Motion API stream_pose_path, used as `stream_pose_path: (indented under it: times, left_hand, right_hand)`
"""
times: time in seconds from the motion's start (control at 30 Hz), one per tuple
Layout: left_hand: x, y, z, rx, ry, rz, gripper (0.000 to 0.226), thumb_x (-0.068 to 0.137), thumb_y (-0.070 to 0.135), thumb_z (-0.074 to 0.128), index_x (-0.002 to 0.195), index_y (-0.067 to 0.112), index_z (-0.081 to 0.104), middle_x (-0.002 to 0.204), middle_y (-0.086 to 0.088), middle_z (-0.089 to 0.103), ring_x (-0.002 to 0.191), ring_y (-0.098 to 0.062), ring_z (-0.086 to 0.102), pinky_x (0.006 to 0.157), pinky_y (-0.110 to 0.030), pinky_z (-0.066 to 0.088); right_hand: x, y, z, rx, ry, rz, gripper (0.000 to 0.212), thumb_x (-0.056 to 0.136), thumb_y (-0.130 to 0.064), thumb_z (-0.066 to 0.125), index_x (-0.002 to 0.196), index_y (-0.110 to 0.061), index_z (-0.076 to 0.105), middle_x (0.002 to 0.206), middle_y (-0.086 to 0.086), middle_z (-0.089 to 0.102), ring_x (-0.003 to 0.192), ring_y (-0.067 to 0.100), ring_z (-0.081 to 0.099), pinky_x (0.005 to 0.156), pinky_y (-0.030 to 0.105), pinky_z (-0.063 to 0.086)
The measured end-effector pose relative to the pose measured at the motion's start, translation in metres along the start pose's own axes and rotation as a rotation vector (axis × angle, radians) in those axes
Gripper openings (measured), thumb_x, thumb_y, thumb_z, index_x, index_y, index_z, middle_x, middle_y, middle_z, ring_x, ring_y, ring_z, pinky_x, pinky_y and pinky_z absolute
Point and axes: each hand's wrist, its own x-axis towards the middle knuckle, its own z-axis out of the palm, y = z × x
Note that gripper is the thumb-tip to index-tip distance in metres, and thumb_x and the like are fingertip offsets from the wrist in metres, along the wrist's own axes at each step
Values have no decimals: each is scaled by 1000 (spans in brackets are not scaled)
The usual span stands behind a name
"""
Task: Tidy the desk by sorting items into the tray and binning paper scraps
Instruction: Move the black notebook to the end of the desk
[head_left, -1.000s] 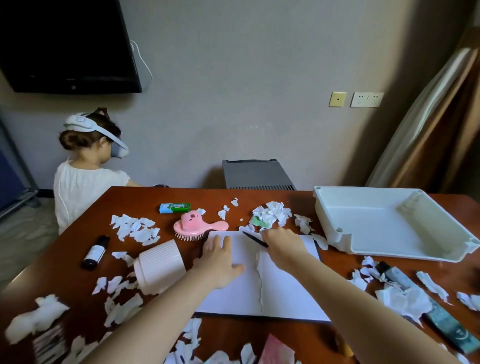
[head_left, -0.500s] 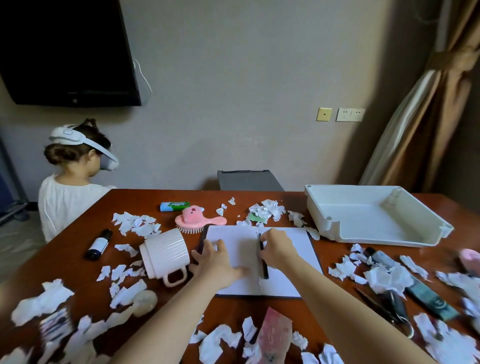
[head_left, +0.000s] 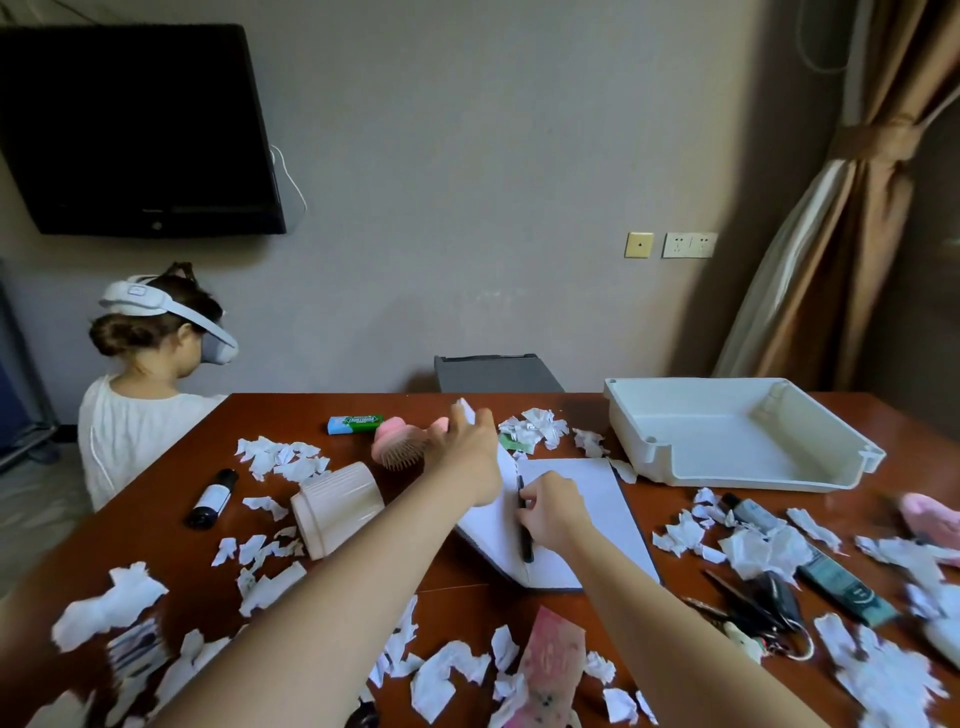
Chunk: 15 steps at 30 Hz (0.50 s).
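While the notebook (head_left: 576, 514) lies open near the middle of the table (head_left: 457, 592), its left leaf stands tilted up and its right leaf lies flat. Two hands are in view. The left grip (head_left: 467, 457) pinches the raised leaf near its upper corner. The right grip (head_left: 550, 512) is closed round one black pen (head_left: 525, 545), which lies along the notebook's fold.

One white tray (head_left: 727, 431) sits on the far right part of the table, just beside the notebook's far right corner. Torn paper scraps (head_left: 283, 457) lie all over the table, to the left, far side, right and near edge, too many to count.

Other items, one of each unless noted:
- a ribbed mug (head_left: 337, 506) on its side, left of the notebook
- a pink hairbrush (head_left: 397, 447), partly behind the left grip
- a green gum pack (head_left: 356, 423) near the far edge
- a small black bottle (head_left: 212, 499) lying at the left
- two tubes, a small tube (head_left: 753, 512) and a dark tube (head_left: 844, 590), lying among the scraps on the right
- a pink patterned packet (head_left: 550, 654) at the near edge

One grey box (head_left: 496, 374) stands behind the far edge. One second person (head_left: 140, 431), wearing a white headset, sits at the table's far left.
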Motion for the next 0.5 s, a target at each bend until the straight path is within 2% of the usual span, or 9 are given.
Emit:
stream_pose_path:
  times: [0.1,0.17,0.23,0.3,0.37,0.4,0.43,0.5]
  left_hand:
    - [-12,8,-13,-56,51,42,62,89,0,45,144,14,18,143,-8,25,109,-27,44,77,-27,27]
    - [-15,11,-15,-116,60,42,63,90,-1,43,145,15,18,141,-8,28,103,-25,42,74,-26,25]
    - [-16,11,-17,-172,70,31,61,90,-1,43,145,13,20,139,-9,33,119,-27,43,76,-24,24]
    - [-14,7,-19,-231,69,23,55,90,4,46,141,12,26,140,-10,38,127,-26,42,78,-23,26]
    - [-13,1,-21,-332,44,60,52,90,7,47,139,12,30,141,-9,43,127,-25,44,86,-24,34]
    - [-11,-2,-20,-399,26,89,50,91,8,46,139,12,32,142,-7,45,126,-24,46,90,-25,37]
    - [-10,-4,-19,-453,9,113,48,93,9,44,140,13,33,141,-6,47,125,-22,47,94,-24,38]
    - [-9,-5,-13,-505,-32,155,42,96,11,37,138,15,39,137,-5,51,123,-20,49,98,-22,36]
  right_hand:
    - [-3,-1,-2,65,-21,-29,47,83,-2,50,45,-13,25,48,3,26,48,14,24,46,24,16]
    - [-3,-5,0,125,-58,-25,45,83,-2,50,45,-12,29,48,5,29,52,19,31,47,24,18]
    - [-5,-12,2,171,-117,-19,31,82,-2,51,51,-1,45,54,16,44,63,23,43,49,24,23]
    - [-9,-20,1,196,-184,-19,17,83,-1,50,73,9,59,74,28,58,70,26,52,51,23,32]
    - [-11,-26,-9,239,-193,-51,18,87,0,46,87,9,62,95,28,67,84,34,64,66,27,50]
    - [-13,-28,-18,257,-184,-64,17,88,2,45,86,3,62,99,26,67,91,36,66,73,31,55]
    - [-16,-30,-30,267,-161,-70,17,89,4,46,87,0,63,96,22,68,92,34,66,73,32,56]
    - [-19,-30,-53,369,-62,-88,18,91,2,46,91,2,64,79,10,64,77,25,64,59,27,54]
